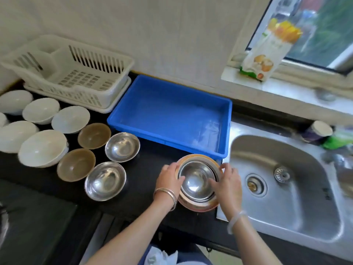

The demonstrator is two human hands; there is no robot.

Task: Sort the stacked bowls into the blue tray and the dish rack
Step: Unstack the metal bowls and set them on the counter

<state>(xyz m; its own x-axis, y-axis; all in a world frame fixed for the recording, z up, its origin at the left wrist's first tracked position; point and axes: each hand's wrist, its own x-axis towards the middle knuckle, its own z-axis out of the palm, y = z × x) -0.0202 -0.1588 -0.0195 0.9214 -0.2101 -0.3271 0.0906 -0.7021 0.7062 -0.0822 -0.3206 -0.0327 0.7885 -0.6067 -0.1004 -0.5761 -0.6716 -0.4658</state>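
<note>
Just one head cam, wide-angle, looking forward and down over the counter (pixel 145 180). Both hands sit close, low in the middle of the shot. Rack (pixel 76 73) is far up-left of them, sink (pixel 286 188) right beside them on the right.
</note>
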